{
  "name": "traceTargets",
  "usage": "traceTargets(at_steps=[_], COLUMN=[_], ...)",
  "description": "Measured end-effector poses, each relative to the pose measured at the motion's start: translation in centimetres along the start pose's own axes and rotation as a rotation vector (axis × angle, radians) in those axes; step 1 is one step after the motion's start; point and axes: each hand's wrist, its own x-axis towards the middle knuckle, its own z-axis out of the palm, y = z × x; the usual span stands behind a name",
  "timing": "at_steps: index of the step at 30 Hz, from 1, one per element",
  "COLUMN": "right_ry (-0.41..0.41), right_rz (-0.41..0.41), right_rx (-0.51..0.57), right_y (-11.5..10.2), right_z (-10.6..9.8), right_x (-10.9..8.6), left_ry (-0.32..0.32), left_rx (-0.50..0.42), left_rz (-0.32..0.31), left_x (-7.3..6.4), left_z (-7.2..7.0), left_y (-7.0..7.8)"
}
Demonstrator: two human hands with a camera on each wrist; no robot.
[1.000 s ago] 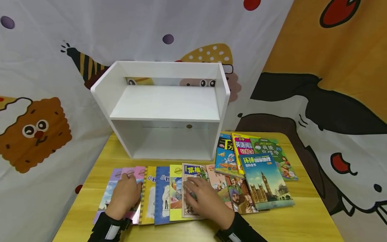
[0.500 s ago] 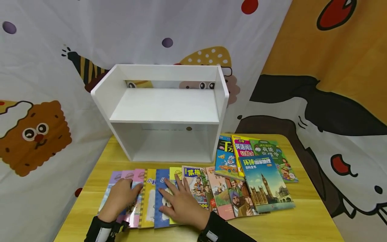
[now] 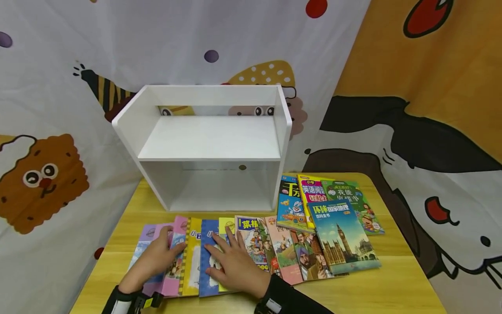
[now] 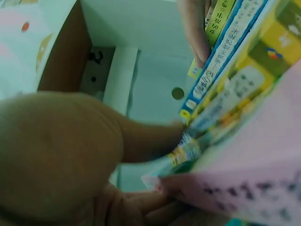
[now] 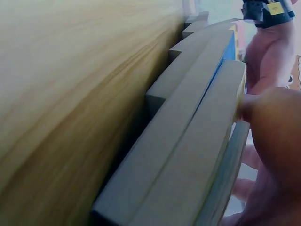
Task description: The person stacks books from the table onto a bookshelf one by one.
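Several books lie overlapped in a row along the front of the table. In the head view my left hand is at the row's left end, its thumb and fingers pinching the edge of a pink book. The left wrist view shows the thumb on one side of the pink cover and fingers below. A yellow book and a blue book come beside it. My right hand rests with spread fingers across the blue book and a yellow-green book.
A white two-tier shelf stands behind the row, with nothing on either tier. Right of it lie several more books, the topmost a teal one with a clock tower. The wooden table meets a printed curtain behind.
My right hand has moved left from the comic-covered book onto the blue and yellow-green books. My left hand has shifted slightly left, and the pink book's top edge has risen a little.
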Motion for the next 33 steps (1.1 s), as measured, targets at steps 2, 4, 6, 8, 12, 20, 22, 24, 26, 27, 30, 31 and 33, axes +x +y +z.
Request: traceTargets(at_steps=[2,4,6,8,12,20,22,24,26,27,30,31,33], right_ry=[-0.001,-0.002,0.0,0.003,0.019,0.094,0.098,0.093,0.093,0.098,0.169,0.209,0.287], right_rz=[0.003,0.006,0.011,0.017,0.028,0.062,0.073,0.076,0.085,0.092,0.132,0.147,0.184], right_rx=[0.007,0.022,0.052,0.085,0.12,0.316,0.404,0.545,0.675,0.753,0.979,1.044,1.146], right_y=[0.0,0.0,0.1,0.2,0.4,0.5,0.5,0.5,0.4,0.4,0.3,0.3,0.3], right_z=[-0.2,-0.3,-0.5,-0.6,-0.6,-2.7,-3.7,-4.7,-5.5,-6.0,-7.2,-7.6,-8.3], right_x=[-0.1,-0.1,-0.1,-0.2,-0.3,-0.6,-0.6,-0.5,-0.4,-0.3,-0.4,-0.5,-0.9], left_ry=[0.034,0.064,0.093,0.114,0.167,0.49,0.57,0.589,0.528,0.481,0.334,0.291,0.233], left_rx=[0.02,0.045,0.057,0.049,0.049,0.103,0.051,-0.049,-0.191,-0.272,-0.456,-0.498,-0.539], left_rz=[0.012,0.024,0.037,0.043,0.07,0.206,0.273,0.351,0.429,0.464,0.529,0.539,0.544], left_x=[-0.3,-0.6,-1.2,-1.9,-3.5,-6.7,-6.9,-6.6,-6.3,-6.1,-5.4,-5.3,-5.0], left_z=[0.0,-0.2,-0.6,-1.1,-2.7,-6.9,-7.2,-7.0,-6.4,-6.0,-4.6,-4.2,-3.5], left_y=[0.5,1.0,1.8,2.6,4.3,7.3,8.2,9.0,9.6,9.9,10.6,10.8,11.3])
